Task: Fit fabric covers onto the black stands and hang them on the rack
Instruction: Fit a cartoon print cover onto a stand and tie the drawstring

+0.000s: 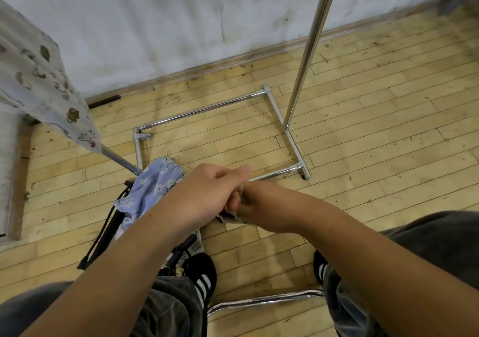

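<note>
Over wooden floorboards [363,155], left hand [207,191] and right hand [248,204] each close their grip on a frayed fabric cover [229,217].

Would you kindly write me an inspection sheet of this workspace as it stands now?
Surface: scuffed wooden plank floor.
Job's things: blue floral cover draped over black stands lying on the floor; chrome rack standing; patterned cover hanging at left.
Clutter: nothing seen.
Grippers: left hand and right hand meet, both gripping a frayed cloth.
Cables: nothing seen.
Surroundings: stained white wall; chrome tube between the feet.
</note>
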Demonstrator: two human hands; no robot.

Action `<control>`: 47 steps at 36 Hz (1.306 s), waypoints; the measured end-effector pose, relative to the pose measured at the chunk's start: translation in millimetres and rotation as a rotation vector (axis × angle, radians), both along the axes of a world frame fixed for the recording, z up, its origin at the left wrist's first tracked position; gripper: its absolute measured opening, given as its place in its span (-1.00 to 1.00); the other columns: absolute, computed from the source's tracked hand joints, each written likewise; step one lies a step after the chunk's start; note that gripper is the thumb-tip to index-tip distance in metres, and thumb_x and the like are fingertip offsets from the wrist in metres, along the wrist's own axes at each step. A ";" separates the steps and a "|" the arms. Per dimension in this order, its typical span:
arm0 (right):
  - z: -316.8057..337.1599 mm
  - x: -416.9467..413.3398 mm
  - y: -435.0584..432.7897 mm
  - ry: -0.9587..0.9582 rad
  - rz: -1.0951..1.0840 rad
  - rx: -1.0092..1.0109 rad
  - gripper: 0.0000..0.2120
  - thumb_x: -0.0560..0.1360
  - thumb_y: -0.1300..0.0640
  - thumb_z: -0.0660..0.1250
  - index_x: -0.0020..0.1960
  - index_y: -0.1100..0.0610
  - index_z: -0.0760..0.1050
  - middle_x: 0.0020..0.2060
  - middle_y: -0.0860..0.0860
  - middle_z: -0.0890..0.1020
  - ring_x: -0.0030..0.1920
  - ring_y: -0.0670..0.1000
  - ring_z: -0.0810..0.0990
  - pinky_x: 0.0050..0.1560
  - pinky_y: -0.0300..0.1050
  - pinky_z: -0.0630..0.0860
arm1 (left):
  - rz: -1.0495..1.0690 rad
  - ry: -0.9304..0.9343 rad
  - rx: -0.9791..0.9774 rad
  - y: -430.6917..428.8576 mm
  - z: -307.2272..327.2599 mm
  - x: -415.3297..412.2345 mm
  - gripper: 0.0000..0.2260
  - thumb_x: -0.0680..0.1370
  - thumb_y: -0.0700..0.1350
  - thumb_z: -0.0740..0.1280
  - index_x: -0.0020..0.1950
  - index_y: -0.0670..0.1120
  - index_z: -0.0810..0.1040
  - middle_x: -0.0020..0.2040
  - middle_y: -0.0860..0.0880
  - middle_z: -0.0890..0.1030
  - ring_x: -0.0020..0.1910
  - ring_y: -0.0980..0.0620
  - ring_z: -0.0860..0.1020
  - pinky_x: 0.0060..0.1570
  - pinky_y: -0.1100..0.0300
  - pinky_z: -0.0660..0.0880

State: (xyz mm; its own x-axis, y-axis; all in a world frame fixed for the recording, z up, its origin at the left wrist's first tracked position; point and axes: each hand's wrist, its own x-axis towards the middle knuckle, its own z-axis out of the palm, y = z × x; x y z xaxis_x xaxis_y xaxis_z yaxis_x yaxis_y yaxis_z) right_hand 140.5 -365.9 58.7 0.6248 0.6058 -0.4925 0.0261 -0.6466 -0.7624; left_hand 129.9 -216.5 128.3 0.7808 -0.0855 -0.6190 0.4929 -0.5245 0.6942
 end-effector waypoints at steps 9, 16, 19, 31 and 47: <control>-2.5 -1.8 5.9 0.008 -0.054 0.056 -0.98 0.65 0.03 0.24 0.06 -0.08 0.44 -0.27 -0.14 0.52 -0.29 -0.13 0.48 -0.16 -0.07 0.49 | -0.010 -0.022 0.051 -5.1 -0.3 -3.3 -0.47 0.63 0.19 0.25 -0.50 0.01 0.35 -0.56 0.10 0.31 -0.62 0.16 0.29 -0.24 0.09 0.39; 0.2 -1.5 9.0 -0.051 -0.080 0.053 -0.82 0.65 0.13 0.20 0.06 -0.11 0.53 -0.23 -0.16 0.54 -0.22 -0.13 0.50 -0.15 -0.20 0.44 | -0.122 -0.112 0.072 -3.1 5.9 -9.6 -0.43 0.58 0.26 0.22 -0.07 -0.28 0.58 -0.43 -0.06 0.42 -0.40 -0.04 0.43 -0.15 -0.03 0.51; 5.0 -3.4 14.2 -0.076 -0.050 0.058 -0.79 0.58 -0.05 0.21 0.06 -0.27 0.60 -0.27 -0.19 0.46 -0.20 -0.10 0.48 -0.09 -0.24 0.46 | -0.148 -0.138 0.092 3.1 10.8 -8.8 -0.50 0.64 0.15 0.23 -0.34 -0.19 0.53 -0.52 0.09 0.46 -0.48 0.06 0.46 -0.22 0.16 0.47; 9.3 1.4 11.6 -0.159 -0.262 0.176 -0.78 0.60 -0.13 0.19 0.20 -0.14 0.46 -0.03 0.01 0.66 -0.01 0.06 0.64 0.04 0.16 0.62 | 0.022 -0.198 -0.063 6.5 18.7 0.7 -0.59 0.67 -0.03 0.24 -0.35 -0.14 0.46 -0.28 0.01 0.71 -0.59 0.22 0.35 -0.42 0.44 0.34; 11.9 1.9 9.3 0.018 -0.262 0.265 -0.80 0.64 0.04 0.28 -0.10 -0.23 0.48 -0.32 -0.34 0.58 -0.33 -0.29 0.51 -0.27 -0.39 0.40 | 0.206 -0.229 -0.241 -1.5 7.5 0.7 -0.56 0.68 0.06 0.19 -0.35 -0.10 0.28 -0.46 -0.05 0.32 -0.38 -0.02 0.30 -0.12 0.09 0.38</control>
